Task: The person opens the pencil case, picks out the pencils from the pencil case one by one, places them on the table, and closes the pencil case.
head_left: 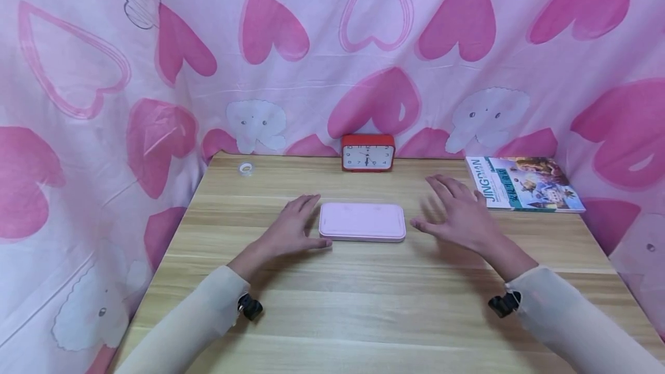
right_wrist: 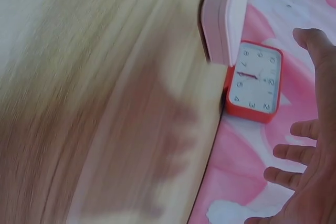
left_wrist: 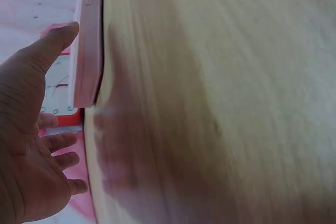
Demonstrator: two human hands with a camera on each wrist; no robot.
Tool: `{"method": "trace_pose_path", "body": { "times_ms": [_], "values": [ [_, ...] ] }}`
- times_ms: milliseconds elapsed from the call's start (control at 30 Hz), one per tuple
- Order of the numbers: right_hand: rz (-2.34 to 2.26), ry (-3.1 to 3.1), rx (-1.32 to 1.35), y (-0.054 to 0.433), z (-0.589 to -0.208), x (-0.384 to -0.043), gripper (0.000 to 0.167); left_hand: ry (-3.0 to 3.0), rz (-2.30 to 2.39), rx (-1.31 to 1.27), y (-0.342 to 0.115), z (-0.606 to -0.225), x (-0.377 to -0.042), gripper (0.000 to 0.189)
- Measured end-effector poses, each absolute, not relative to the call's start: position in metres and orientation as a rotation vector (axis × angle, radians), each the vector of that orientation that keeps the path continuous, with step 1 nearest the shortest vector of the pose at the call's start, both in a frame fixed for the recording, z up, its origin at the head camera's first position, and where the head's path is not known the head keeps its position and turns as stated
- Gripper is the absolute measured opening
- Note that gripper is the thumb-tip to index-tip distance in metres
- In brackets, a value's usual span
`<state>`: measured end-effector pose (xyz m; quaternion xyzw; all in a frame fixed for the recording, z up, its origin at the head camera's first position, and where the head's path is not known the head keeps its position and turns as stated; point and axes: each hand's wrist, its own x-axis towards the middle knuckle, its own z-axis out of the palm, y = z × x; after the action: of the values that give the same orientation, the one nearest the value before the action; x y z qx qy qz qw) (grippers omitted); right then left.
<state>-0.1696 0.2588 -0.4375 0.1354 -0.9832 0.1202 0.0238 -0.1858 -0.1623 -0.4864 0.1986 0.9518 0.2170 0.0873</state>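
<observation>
A flat pink case (head_left: 362, 221) with rounded corners lies on the wooden table in front of me. My left hand (head_left: 291, 229) is at its left end, fingers spread and the thumb reaching toward the near left corner. In the left wrist view that thumb overlaps the edge of the case (left_wrist: 88, 51). To the right of the case, my right hand (head_left: 462, 218) hovers with its fingers apart and nothing in it. A gap shows between its thumb and the case in the head view.
A red alarm clock (head_left: 368, 153) stands at the table's back edge, behind the case. At the back right lies a magazine (head_left: 525, 184), near my right hand. A small tape roll (head_left: 246, 168) sits at the back left. Pink heart-patterned cloth (head_left: 312, 91) hangs around the table.
</observation>
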Motion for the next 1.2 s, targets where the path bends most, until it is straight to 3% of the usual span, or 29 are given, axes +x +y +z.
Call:
{"method": "trace_pose_path", "body": {
  "times_ms": [700, 1200],
  "values": [
    [0.529, -3.093, 0.703, 0.199, -0.471, -0.189, 0.112, 2.733, 0.806, 0.602, -0.144, -0.500, -0.197, 0.123],
    [0.473, -2.996, 1.009, 0.161, -0.482, -0.195, 0.083, 2.751, 0.798, 0.634, -0.142, -0.500, -0.198, 0.122]
  ]
}}
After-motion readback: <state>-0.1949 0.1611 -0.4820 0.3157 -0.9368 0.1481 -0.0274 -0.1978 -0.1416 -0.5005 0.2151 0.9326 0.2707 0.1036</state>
